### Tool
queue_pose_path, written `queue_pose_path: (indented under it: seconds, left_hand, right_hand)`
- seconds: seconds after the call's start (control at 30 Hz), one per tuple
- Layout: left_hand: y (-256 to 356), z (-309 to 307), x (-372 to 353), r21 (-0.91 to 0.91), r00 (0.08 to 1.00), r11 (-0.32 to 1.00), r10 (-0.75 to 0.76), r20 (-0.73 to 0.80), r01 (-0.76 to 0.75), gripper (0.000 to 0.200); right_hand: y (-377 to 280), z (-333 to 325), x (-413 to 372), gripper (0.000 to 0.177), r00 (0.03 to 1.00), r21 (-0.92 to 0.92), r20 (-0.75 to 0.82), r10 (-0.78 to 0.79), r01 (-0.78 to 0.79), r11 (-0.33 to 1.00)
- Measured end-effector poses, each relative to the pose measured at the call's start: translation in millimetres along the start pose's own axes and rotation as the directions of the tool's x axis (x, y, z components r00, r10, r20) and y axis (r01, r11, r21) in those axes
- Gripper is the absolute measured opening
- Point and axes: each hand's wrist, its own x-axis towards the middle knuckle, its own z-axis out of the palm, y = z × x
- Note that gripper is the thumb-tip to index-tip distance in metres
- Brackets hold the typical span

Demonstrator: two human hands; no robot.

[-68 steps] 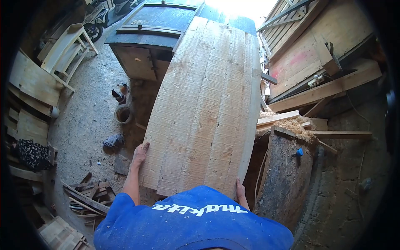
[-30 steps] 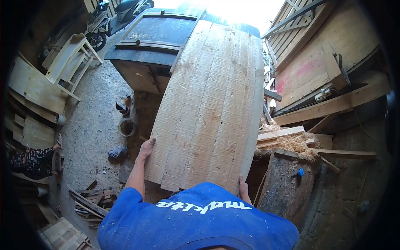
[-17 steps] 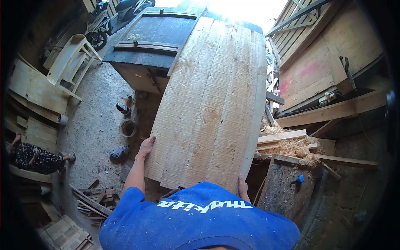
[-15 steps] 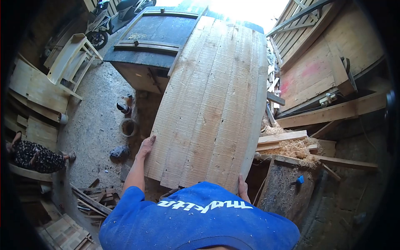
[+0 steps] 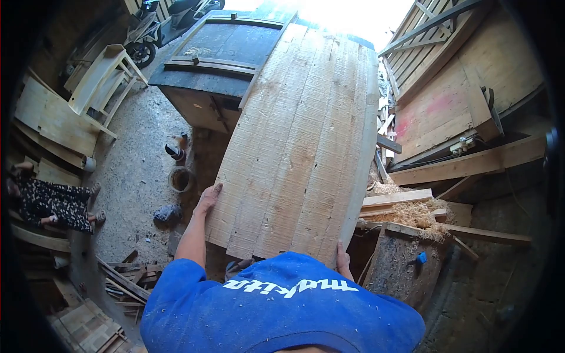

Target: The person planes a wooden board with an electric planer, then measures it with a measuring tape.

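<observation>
latest change: bystander [image 5: 59,203] further into view at far left; panel and grip essentially unchanged.
plank panel [image 5: 294,153]: far end over dark surface [image 5: 229,41]; near end extends toward the blue shirt [image 5: 282,303].
left hand [image 5: 208,199]: fingers partly closed on panel's left edge, near corner.
right hand [image 5: 343,262]: fingers at right edge, near corner; underside grip and opening cannot be told.
work state: panel judged steadied, not shifted.

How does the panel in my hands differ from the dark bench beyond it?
The panel is pale wood; the bench is dark and bluish on top. The panel shows long bare boards; the bench carries raised strips. The left hand and right hand hold the panel; neither touches the bench. Both have broad, flat tops.
</observation>
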Motion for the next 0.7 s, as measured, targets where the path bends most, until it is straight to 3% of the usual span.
queue_pose_path:
  seconds: [0.1,0.27,0.33,0.4,0.57,0.7]
  left_hand:
    - [-8,0,5,-0.009,1.0,1.0,0.012,-0.005,-0.012,0.089]
    - [-31,4,18,0.112,0.996,0.99,0.091,-0.027,-0.087,0.086]
    - [-29,2,16,0.046,0.997,0.996,0.07,0.036,-0.072,0.086]
    - [-33,5,16,-0.018,0.994,0.998,0.058,0.088,-0.056,0.085]
    - [-18,5,12,-0.035,0.993,0.993,0.115,0.036,-0.114,0.084]
    - [-32,6,49,-0.001,0.994,0.995,0.099,0.044,-0.099,0.084]
  right_hand:
    - [-7,0,-5,0.095,1.0,-0.042,0.004,0.01,-0.009,0.999]
    - [3,0,9,0.094,0.997,0.096,0.076,0.008,-0.015,0.995]
    - [5,-2,8,0.091,0.999,0.097,0.049,0.016,-0.02,0.995]
    - [-6,3,-2,0.089,0.996,0.27,0.081,0.022,-0.043,0.962]
    - [-21,4,-4,0.089,0.999,0.224,0.046,0.019,-0.028,0.974]
    - [-40,4,4,0.091,0.998,0.205,0.042,0.036,-0.044,0.978]
